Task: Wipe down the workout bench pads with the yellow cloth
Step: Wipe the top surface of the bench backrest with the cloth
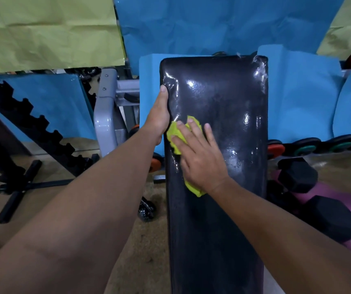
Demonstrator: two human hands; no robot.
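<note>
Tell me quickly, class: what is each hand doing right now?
Left hand: grips the left edge of the pad.
Right hand: open, fingers flat, pressing the cloth onto the pad.

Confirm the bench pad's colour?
Glossy black bench pad, with light glare near its far end; the head view shows it.

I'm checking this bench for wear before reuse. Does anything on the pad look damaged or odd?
Yes. At the far right corner of the black bench pad the clear plastic wrap looks torn and crumpled, with loose shreds lifting off. Elsewhere the surface looks intact, glossy toward the far end.
</note>
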